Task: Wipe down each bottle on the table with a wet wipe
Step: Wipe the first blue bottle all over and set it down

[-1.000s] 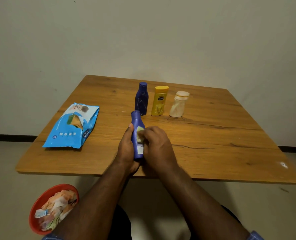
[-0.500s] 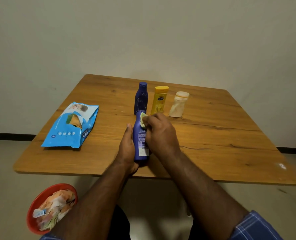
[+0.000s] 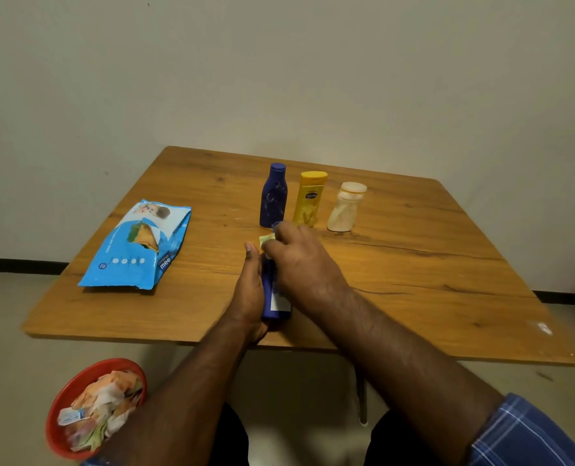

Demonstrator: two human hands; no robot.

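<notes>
Blue bottles (image 3: 274, 294) x2, 1 in left hand (image 3: 250, 290) grip; right hand (image 3: 301, 260) pinching wipe (image 3: 265, 239).

Plain beige wall (image 3: 279, 62), wood table (image 3: 430, 264), pale floor (image 3: 10, 331).

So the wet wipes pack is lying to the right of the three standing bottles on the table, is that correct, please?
Not quite: the head view shows the wet wipes pack lying to the left of the three standing bottles on the table.
</notes>
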